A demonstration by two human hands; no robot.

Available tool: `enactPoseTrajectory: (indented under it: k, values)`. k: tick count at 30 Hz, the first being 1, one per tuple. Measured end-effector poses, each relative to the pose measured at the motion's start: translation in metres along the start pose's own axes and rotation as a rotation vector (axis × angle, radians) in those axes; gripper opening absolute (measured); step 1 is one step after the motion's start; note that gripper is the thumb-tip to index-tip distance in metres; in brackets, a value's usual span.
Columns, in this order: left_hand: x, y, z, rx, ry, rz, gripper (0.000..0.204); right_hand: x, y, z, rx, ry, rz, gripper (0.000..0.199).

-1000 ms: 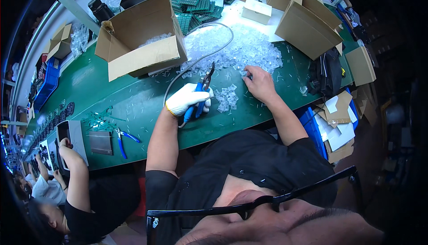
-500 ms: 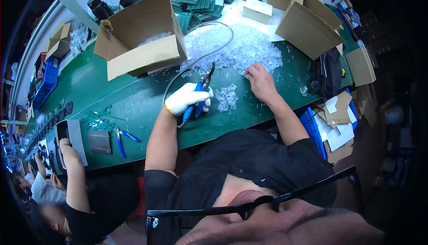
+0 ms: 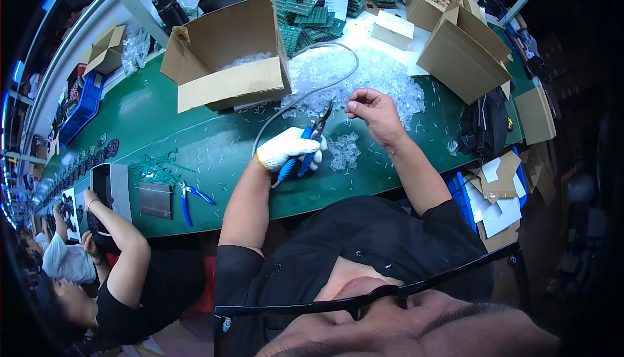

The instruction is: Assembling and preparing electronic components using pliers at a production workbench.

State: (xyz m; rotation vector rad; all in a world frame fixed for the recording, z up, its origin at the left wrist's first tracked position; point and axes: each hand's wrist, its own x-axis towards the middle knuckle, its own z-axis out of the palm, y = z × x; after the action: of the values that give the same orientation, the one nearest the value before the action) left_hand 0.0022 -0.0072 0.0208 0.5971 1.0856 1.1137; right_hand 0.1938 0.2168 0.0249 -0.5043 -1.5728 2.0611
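My left hand (image 3: 286,148), in a white glove, is closed around blue-handled nippers (image 3: 320,126) whose dark jaws point up and away. A grey cable (image 3: 305,98) loops across the bench beside the tool. My bare right hand (image 3: 379,118) hovers just right of the jaw tips, thumb and fingers pinched together. Whatever the pinch holds is too small to make out. Beyond both hands spreads a large heap of transparent plastic pieces (image 3: 388,74). A smaller pile of similar pieces (image 3: 344,152) lies on the green bench between my hands.
An open cardboard box (image 3: 227,84) stands left of the heap, another box (image 3: 458,55) at right. Green circuit boards (image 3: 312,16) are stacked behind. Blue-handled pliers (image 3: 186,204) and green plastic scraps (image 3: 156,167) lie left, near a co-worker's arm (image 3: 123,227). A blue bin (image 3: 463,191) holds cardboard.
My right hand has lifted off the heap's near edge and come in close to the nippers' tips, fingers pinched. My left hand keeps its hold on the nippers. The whole view has shifted slightly.
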Motion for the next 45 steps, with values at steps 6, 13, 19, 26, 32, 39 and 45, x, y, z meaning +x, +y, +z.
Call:
enactPoseTrajectory:
  k: [6,13,19,26,32,39,45]
  values:
    - [0.0,0.001,0.0,0.028,-0.032,-0.012,0.051,0.008,-0.003,0.016,0.008,-0.02,0.077,0.025]
    - [-0.003,0.006,0.004,0.048,-0.015,-0.021,0.047,0.01,-0.01,0.016,0.046,-0.03,0.2,0.034]
    - [-0.004,0.011,0.011,0.229,0.048,-0.02,0.037,0.008,-0.008,0.003,0.029,-0.051,0.256,0.038]
    - [0.0,0.005,0.012,0.148,0.093,0.003,0.03,-0.001,-0.001,-0.002,0.097,0.013,0.258,0.036]
    - [0.001,0.004,0.011,-0.016,0.079,0.015,0.03,-0.022,0.018,-0.024,-0.495,-0.021,0.079,0.018]
    - [-0.002,0.005,0.006,0.008,0.018,0.004,0.035,-0.042,0.018,-0.036,-0.267,-0.006,0.213,0.017]
    - [0.0,0.0,0.003,-0.028,-0.017,0.004,0.04,-0.036,0.021,-0.031,-0.093,0.004,0.196,0.02]
